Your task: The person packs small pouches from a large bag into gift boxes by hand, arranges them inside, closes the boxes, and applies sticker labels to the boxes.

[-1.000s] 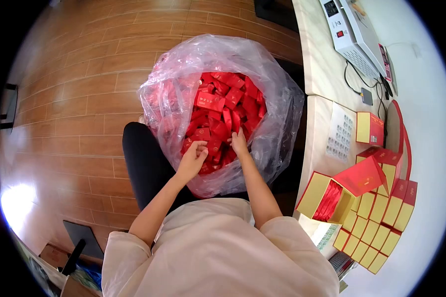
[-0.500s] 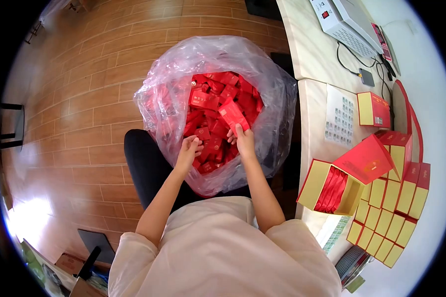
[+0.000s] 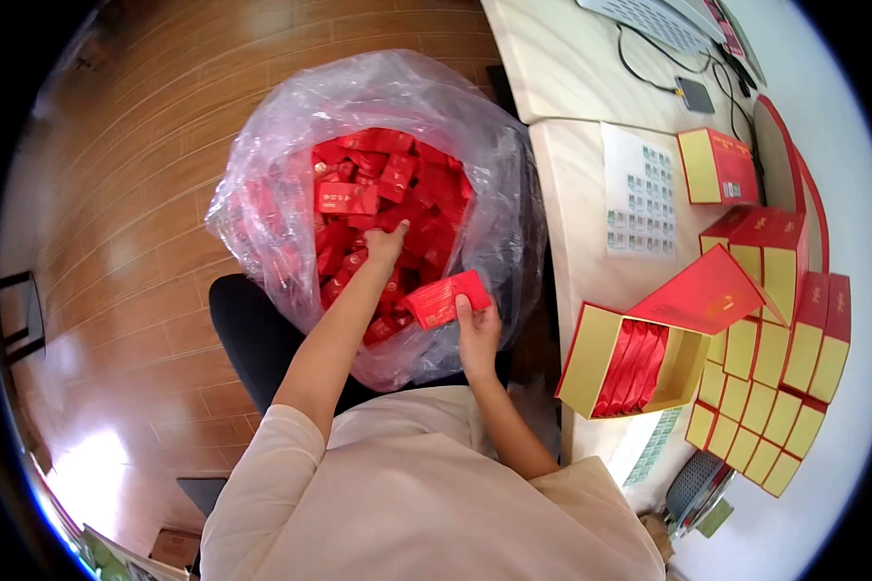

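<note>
A large clear plastic bag (image 3: 378, 87) stands open, full of small red packets (image 3: 349, 198). My left hand (image 3: 386, 244) reaches into it over the packets; its fingers are bent, and what they hold, if anything, cannot be made out. Near the bag's right edge my right hand (image 3: 479, 334) pinches one red packet (image 3: 446, 300) between thumb and fingers. On the table to the right, an open red and gold box (image 3: 591, 363) has a row of red packets (image 3: 633, 368) in part of it, with bare space at its right end.
The table (image 3: 567, 213) carries a sheet of small labels (image 3: 639, 203), a single box (image 3: 717, 167), stacked red and gold boxes (image 3: 767, 363), a small dark device (image 3: 694, 94) with cables, and part of a white machine (image 3: 649, 21). Wooden floor (image 3: 155, 290) lies left of the bag.
My right hand has drawn its red packet right and toward me, away from the pile. My left hand has reached farther into the bag. The view has shifted to the right.
</note>
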The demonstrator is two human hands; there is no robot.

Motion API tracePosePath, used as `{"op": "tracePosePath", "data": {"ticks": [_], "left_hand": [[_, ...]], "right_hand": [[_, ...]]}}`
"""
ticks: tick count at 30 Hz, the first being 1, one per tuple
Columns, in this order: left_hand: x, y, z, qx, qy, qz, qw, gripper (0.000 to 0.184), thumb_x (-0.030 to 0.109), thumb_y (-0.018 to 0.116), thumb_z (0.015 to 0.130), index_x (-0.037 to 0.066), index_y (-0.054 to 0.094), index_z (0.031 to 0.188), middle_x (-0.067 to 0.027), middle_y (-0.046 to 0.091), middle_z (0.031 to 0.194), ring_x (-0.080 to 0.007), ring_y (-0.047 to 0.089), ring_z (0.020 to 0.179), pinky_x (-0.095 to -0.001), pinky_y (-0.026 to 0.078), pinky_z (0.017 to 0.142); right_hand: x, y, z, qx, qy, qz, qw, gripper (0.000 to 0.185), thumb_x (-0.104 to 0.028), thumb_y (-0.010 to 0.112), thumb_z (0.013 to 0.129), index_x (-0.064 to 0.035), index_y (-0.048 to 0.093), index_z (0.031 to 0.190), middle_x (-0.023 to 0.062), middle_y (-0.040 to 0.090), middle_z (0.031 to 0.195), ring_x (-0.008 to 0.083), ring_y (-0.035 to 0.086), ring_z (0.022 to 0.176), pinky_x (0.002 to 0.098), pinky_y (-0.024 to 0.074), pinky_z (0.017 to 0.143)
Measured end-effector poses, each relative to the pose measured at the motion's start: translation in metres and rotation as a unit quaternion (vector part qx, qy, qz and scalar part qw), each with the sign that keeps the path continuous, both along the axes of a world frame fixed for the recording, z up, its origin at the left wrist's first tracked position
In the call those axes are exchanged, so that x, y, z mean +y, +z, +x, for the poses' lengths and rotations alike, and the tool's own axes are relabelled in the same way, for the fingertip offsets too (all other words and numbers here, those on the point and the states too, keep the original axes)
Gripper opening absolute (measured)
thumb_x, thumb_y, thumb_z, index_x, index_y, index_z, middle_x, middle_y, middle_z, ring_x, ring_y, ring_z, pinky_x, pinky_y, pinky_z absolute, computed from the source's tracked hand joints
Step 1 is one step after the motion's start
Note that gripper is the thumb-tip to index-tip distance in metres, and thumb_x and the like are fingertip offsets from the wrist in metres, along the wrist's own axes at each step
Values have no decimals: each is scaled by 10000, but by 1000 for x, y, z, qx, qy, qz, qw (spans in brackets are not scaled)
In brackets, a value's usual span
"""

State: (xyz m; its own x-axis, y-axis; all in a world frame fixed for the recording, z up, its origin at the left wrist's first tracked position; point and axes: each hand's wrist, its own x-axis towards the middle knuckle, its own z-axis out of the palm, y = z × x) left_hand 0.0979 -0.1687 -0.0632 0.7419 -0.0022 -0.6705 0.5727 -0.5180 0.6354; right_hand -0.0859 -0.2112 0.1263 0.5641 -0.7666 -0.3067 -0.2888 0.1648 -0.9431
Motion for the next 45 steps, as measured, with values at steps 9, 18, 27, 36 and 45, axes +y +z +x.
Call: {"op": "tracePosePath", "data": {"ticks": [9, 18, 27, 36, 45], "left_hand": [[-12, -20, 1, -13, 13, 97, 995, 662, 330, 796, 706, -15, 450, 1153, -238, 520, 1197, -369, 516, 1137, -420, 445, 959], [67, 136, -37, -4, -18, -320, 947, 353, 230, 639, 822, 23, 477, 1056, -119, 619, 942, -196, 574, 853, -315, 462, 827], [124, 151, -94, 35, 37, -351, 935, 630, 303, 613, 919, 114, 215, 1370, -114, 410, 1261, -200, 437, 1160, -333, 353, 1005], [188, 160, -84, 178, 73, -388, 901, 886, 141, 741, 806, 184, 148, 1462, -128, 416, 1297, -224, 482, 1151, -363, 420, 970], [197, 140, -80, 117, 123, -417, 893, 864, 110, 748, 781, 147, 198, 1448, -101, 465, 1270, -222, 468, 1194, -360, 393, 1009]], "right_hand": [[-23, 7, 13, 30, 26, 6, 999, 307, -276, 506, 991, -16, 544, 1150, 12, 610, 999, 68, 547, 892, 229, 441, 798], [-26, -17, 19, 76, 118, -194, 971, 284, -280, 526, 961, 1, 555, 991, 113, 610, 848, 177, 596, 733, 320, 466, 635], [64, -1, 66, 210, 313, -190, 907, 457, -381, 304, 1003, -50, 600, 1110, 214, 580, 1064, 428, 594, 925, 504, 482, 794], [36, -95, 132, 96, 326, -308, 889, 533, -223, 642, 822, -9, 436, 1264, 241, 476, 1185, 406, 477, 1101, 446, 413, 942], [15, -98, 244, 212, 481, -447, 723, 921, -254, 740, 756, -163, 190, 1491, 213, 332, 1449, 375, 443, 1205, 486, 425, 959]]}}
